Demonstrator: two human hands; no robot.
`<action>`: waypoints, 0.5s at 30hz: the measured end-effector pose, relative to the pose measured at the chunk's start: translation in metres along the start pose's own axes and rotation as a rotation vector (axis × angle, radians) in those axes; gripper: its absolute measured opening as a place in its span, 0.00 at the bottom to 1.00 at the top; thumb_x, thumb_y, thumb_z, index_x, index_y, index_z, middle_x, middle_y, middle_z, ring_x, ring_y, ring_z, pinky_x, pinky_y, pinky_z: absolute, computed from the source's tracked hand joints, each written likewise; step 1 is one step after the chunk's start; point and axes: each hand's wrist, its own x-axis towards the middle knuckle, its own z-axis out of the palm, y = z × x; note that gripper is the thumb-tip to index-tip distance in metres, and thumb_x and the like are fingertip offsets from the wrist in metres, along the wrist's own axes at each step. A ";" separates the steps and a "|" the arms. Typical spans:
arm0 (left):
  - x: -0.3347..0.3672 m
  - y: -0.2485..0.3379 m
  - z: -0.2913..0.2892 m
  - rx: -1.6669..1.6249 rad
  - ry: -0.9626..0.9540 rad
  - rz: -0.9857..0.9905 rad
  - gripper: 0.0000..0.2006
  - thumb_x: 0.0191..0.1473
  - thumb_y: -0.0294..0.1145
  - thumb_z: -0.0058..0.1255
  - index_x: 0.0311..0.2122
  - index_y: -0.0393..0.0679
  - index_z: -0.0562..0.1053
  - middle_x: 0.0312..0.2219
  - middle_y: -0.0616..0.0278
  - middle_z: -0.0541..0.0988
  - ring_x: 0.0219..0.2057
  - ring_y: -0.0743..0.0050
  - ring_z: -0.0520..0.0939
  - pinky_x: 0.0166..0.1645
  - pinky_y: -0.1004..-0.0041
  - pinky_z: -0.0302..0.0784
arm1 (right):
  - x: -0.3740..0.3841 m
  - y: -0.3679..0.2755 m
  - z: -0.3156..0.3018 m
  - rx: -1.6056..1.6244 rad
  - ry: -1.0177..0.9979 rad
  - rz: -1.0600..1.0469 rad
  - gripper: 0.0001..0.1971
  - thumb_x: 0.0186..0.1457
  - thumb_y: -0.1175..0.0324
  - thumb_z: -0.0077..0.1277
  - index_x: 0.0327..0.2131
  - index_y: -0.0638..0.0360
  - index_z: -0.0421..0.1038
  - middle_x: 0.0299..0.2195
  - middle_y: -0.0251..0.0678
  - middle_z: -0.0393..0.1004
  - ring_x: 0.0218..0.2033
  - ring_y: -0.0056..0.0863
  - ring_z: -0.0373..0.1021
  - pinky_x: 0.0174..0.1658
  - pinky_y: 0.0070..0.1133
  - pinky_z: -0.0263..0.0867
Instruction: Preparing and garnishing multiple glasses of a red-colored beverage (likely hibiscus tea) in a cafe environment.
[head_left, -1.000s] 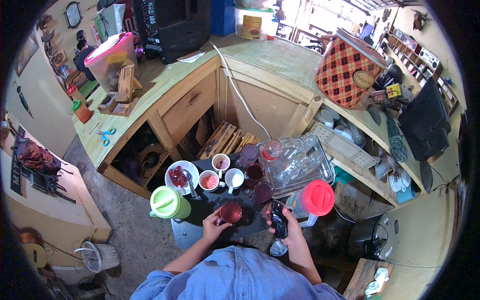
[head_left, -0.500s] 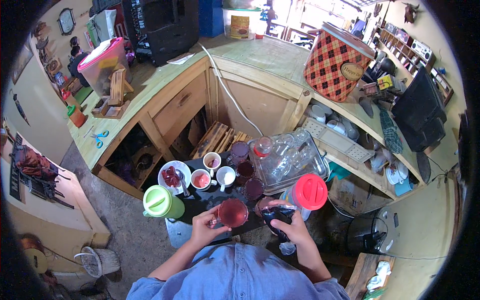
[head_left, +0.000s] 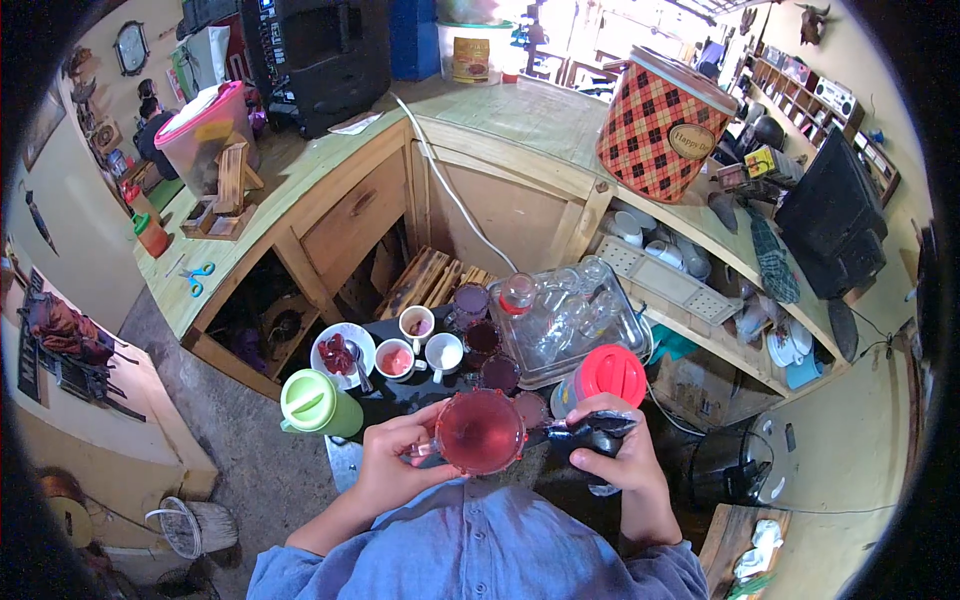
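Observation:
My left hand (head_left: 395,455) is closed round the handle of a glass mug (head_left: 480,432) of red drink, held in front of my chest. Close to the mug's right side, my right hand (head_left: 625,455) grips a shiny black packet (head_left: 592,436); what is in it cannot be seen. Beyond them on the dark table, several glasses of purple drink (head_left: 498,374) stand in a row. Left of these are white cups, one with pink contents (head_left: 396,358). A white plate (head_left: 323,338) holds dark red jelly-like pieces (head_left: 337,354) and a spoon.
A green-lidded pitcher (head_left: 312,402) stands at the table's left, a red-lidded pitcher (head_left: 610,378) at its right. Behind, a metal tray (head_left: 545,372) carries clear glassware. The wooden counter (head_left: 480,125) bends round the far side, with a plaid bucket (head_left: 665,125) on it.
The glass mug has come up closer to me and slightly right in my left hand. My right hand has shifted right and turned the black packet more level, beside the mug.

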 end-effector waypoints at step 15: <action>0.010 0.035 -0.014 -0.090 -0.141 -0.093 0.27 0.34 0.23 0.73 0.16 0.41 0.57 0.50 0.44 0.78 0.27 0.91 0.74 0.25 0.83 0.64 | 0.021 -0.040 -0.005 -0.220 -0.135 -0.234 0.18 0.38 0.77 0.67 0.37 0.62 0.77 0.34 0.38 0.81 0.34 0.29 0.79 0.39 0.22 0.72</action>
